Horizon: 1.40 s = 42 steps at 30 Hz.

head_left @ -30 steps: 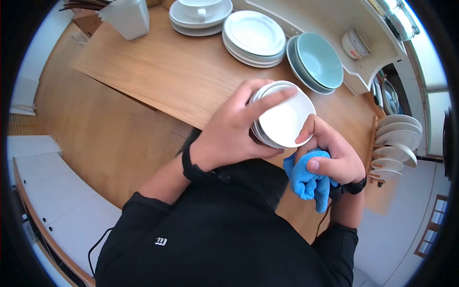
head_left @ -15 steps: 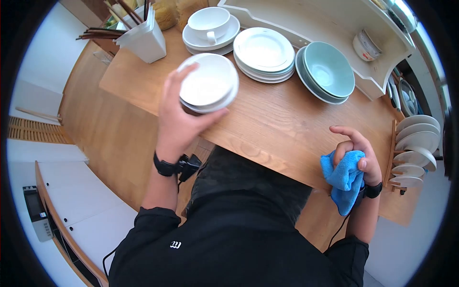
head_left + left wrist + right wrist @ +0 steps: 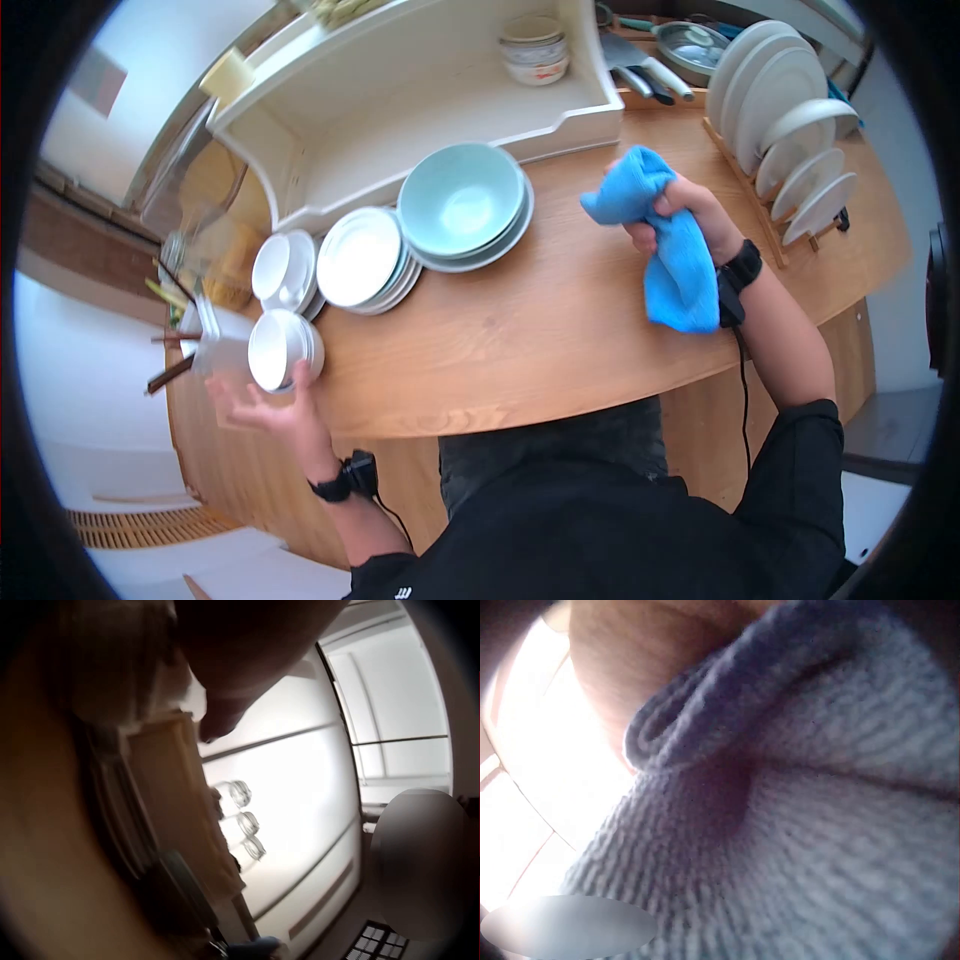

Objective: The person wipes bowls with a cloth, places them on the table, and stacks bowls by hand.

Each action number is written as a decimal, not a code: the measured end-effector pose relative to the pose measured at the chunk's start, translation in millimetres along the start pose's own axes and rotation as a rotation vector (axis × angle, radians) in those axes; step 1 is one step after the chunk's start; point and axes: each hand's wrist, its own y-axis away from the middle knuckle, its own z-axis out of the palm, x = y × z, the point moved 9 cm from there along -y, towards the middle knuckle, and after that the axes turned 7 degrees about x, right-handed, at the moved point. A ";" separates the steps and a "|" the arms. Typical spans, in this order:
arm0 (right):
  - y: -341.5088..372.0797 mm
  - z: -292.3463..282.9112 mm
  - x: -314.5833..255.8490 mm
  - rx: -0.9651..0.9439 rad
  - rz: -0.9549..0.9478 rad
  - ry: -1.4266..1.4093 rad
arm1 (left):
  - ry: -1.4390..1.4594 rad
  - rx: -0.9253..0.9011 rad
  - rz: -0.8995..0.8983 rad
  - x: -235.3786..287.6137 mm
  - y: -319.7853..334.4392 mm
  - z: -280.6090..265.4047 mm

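Observation:
In the head view, a stack of small white bowls [image 3: 287,350] stands at the left end of the wooden table [image 3: 520,340]. My left hand [image 3: 286,420] is at its near side, fingers spread and thumb tip right at the bowls. Over the table's right part, my right hand [image 3: 708,215] grips a crumpled blue cloth [image 3: 683,275], one end hanging down. Ribbed blue-grey folds of the cloth [image 3: 825,847] fill most of the right wrist view. The left wrist view is dark and blurred.
Beyond the bowls sit a white cup [image 3: 275,268] on saucers, stacked white plates [image 3: 358,258] and light-green bowls [image 3: 460,200]. A translucent chopstick holder [image 3: 222,345] stands far left. On the right is a wooden rack of plates [image 3: 765,100]; a cream shelf [image 3: 400,95] lines the back.
My left hand has carried the white bowls from in front of me to the table's left end and loosened from them. The right hand, still holding the cloth, has moved over the table. The view has turned.

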 end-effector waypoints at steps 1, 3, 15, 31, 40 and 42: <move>-9.2 -17.9 6.1 -0.035 0.033 -0.175 | 0.026 -0.008 0.017 18.5 -6.4 10.1; -18.0 -43.7 11.2 0.097 0.002 -0.272 | 0.483 -0.277 0.036 80.7 -12.3 37.6; -14.3 -50.5 8.2 0.204 -0.062 -0.173 | 0.005 -1.555 -0.142 224.4 13.7 478.7; -27.5 -41.8 0.3 0.132 -0.088 -0.078 | 0.177 -1.774 0.096 252.9 56.8 584.2; -31.3 -45.6 3.1 0.132 -0.116 -0.067 | 0.008 -1.616 0.787 261.7 71.6 564.4; -32.4 -46.2 4.0 0.123 -0.120 -0.067 | 0.026 -1.605 0.788 251.4 74.0 567.5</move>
